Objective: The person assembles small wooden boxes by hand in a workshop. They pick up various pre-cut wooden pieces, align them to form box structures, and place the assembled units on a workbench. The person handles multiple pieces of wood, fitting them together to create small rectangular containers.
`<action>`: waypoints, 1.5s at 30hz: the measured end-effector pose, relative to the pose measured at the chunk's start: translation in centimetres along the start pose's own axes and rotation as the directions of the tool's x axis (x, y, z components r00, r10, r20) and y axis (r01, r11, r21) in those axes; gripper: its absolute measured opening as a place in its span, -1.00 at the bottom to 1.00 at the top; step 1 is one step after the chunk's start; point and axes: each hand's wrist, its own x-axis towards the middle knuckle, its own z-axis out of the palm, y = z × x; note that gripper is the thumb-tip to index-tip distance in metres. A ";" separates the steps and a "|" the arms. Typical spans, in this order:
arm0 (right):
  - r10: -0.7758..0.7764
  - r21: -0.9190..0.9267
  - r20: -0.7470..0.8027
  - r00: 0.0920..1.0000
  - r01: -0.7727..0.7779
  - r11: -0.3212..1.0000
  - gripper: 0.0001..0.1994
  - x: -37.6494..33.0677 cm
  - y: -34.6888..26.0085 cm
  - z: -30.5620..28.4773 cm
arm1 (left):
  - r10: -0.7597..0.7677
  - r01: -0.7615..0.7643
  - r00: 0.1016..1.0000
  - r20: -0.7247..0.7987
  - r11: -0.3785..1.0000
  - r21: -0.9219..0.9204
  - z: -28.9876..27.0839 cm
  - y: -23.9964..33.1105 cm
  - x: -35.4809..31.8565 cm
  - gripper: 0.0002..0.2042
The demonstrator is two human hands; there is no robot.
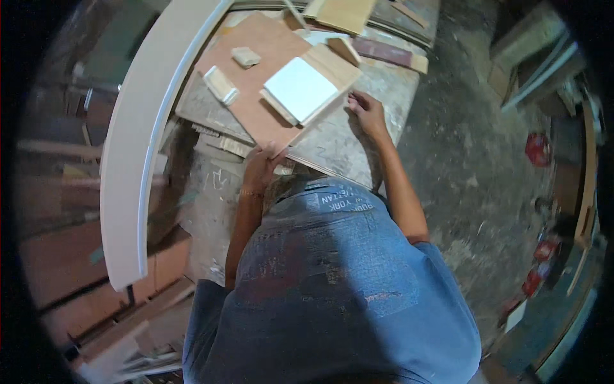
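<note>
A brown board lies aslant on the workbench. My left hand is closed on its near corner, with the thumb on top. On the board rests a flat wooden block, with a white square sheet over its near part. My right hand is just right of the block, above the bench top. Its fingers are curled together; a small dark bit shows at the tips, too small to name. Two small wooden blocks, one pale and one with a white edge, lie left of the sheet.
A long curved pale panel stands along the left. The workbench also carries a yellow board and a dark reddish strip at the back. Timber pieces are stacked lower left. Red objects lie along the right.
</note>
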 end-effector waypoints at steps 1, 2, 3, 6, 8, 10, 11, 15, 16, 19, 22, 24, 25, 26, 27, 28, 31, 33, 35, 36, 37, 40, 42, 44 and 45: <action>-0.058 -0.033 -0.026 0.998 0.058 0.998 -0.69 0.1 0.4 -0.1 | -0.011 0.013 0.999 0.038 0.998 -0.063 -0.6 -0.1 0.2 -0.84; -0.059 -0.034 -0.031 0.998 0.058 0.998 -0.71 0.2 1.0 0.2 | -0.015 0.023 0.998 0.065 0.991 -0.129 -0.8 -0.1 0.1 -0.84; -0.056 -0.040 -0.057 0.997 0.054 0.998 -0.72 0.3 1.6 0.1 | -0.044 0.049 0.998 0.040 0.991 -0.123 0.6 0.5 -0.1 -0.82; -0.110 -0.095 -0.107 0.988 0.100 0.990 -0.77 0.4 2.6 0.1 | -0.179 0.180 0.984 0.014 0.977 -0.119 2.1 2.1 -0.5 -0.74; -0.159 -0.166 -0.126 0.979 0.138 0.976 -0.78 0.2 2.6 -0.1 | -0.200 0.199 0.980 -0.002 0.973 -0.116 2.0 2.1 -0.3 -0.73; -0.196 -0.253 -0.105 0.975 0.164 0.953 -0.78 -0.2 1.9 -0.2 | -0.220 0.219 0.975 0.006 0.965 -0.147 1.7 2.0 -0.3 -0.70; -0.200 -0.268 -0.102 0.974 0.167 0.949 -0.78 -0.3 1.6 -0.1 | -0.214 0.215 0.976 0.023 0.964 -0.158 1.7 2.0 -0.4 -0.70; -0.236 -0.307 -0.081 0.969 0.201 0.930 -0.76 -0.6 0.7 0.4 | -0.200 0.206 0.978 0.054 0.960 -0.188 1.3 2.1 -0.6 -0.68; -0.210 -0.309 -0.073 0.975 0.178 0.934 -0.76 -0.9 0.6 0.5 | -0.198 0.205 0.979 0.054 0.960 -0.192 1.3 2.1 -0.6 -0.67; -0.150 -0.302 -0.075 0.986 0.120 0.946 -0.72 -1.1 -0.1 0.9 | -0.166 0.167 0.986 0.020 0.970 -0.174 2.3 2.4 -0.8 -0.67; -0.128 -0.336 -0.056 0.990 0.102 0.936 -0.63 -1.1 -0.1 0.9 | -0.167 0.170 0.985 0.038 0.980 -0.103 2.4 2.5 -1.0 -0.75; -0.106 -0.319 -0.014 0.994 0.096 0.943 -0.48 -1.0 -0.2 0.7 | -0.166 0.168 0.986 0.022 0.979 -0.114 2.3 2.4 -0.9 -0.75; -0.204 -0.337 -0.122 0.971 0.152 0.929 -0.37 -1.5 -0.1 1.1 | -0.166 0.167 0.986 0.015 0.979 -0.119 2.3 2.4 -0.8 -0.76; -0.301 -0.364 -0.225 0.927 0.206 0.908 -0.25 -2.5 -0.3 1.9 | -0.161 0.161 0.987 0.009 0.978 -0.135 2.3 2.4 -0.8 -0.74; -0.393 -0.397 -0.321 0.861 0.255 0.882 -0.13 -3.0 -0.5 2.4 | -0.156 0.155 0.988 0.004 0.976 -0.151 2.4 2.4 -0.8 -0.73; -0.425 -0.453 -0.240 0.873 0.287 0.844 -0.05 -2.9 -0.7 2.5 | -0.152 0.149 0.988 -0.002 0.975 -0.166 2.5 2.4 -0.8 -0.71; -0.433 -0.548 -0.068 0.899 0.329 0.769 0.11 -3.3 -1.4 3.2 | -0.173 0.174 0.985 0.015 0.977 -0.121 2.1 2.4 -0.8 -0.77; -0.380 -0.564 -0.056 0.923 0.284 0.775 0.11 -3.5 -1.9 3.6 | -0.176 0.175 0.984 0.001 0.980 -0.093 2.4 2.5 -0.9 -0.78; -0.373 -0.552 -0.061 0.926 0.279 0.786 0.12 -3.3 -1.7 3.8 | -0.174 0.173 0.985 -0.007 0.982 -0.079 2.8 2.5 -1.0 -0.78; -0.371 -0.547 -0.064 0.926 0.278 0.790 0.12 -3.3 -1.7 3.9 | -0.170 0.169 0.985 -0.008 0.983 -0.078 3.0 2.6 -1.1 -0.78; -0.367 -0.551 -0.059 0.928 0.276 0.788 0.12 -3.2 -1.7 3.8 | -0.166 0.165 0.986 -0.009 0.983 -0.078 3.2 2.6 -1.1 -0.79; -0.379 -0.529 -0.070 0.923 0.288 0.798 0.07 -3.2 -1.4 3.6 | -0.150 0.151 0.988 0.023 0.985 -0.084 2.9 2.4 -1.0 -0.77; -0.427 -0.460 -0.105 0.898 0.337 0.822 0.00 -3.5 -1.7 3.5 | -0.167 0.164 0.986 -0.009 0.979 -0.121 2.5 2.4 -0.9 -0.75; -0.360 -0.321 -0.167 0.918 0.295 0.900 -0.10 -3.2 -0.6 2.6 | -0.169 0.166 0.986 -0.011 0.978 -0.125 2.3 2.5 -1.0 -0.74; -0.324 -0.252 -0.191 0.926 0.273 0.928 -0.15 -2.9 0.2 2.0 | -0.161 0.161 0.987 0.007 0.980 -0.114 2.6 2.5 -1.1 -0.74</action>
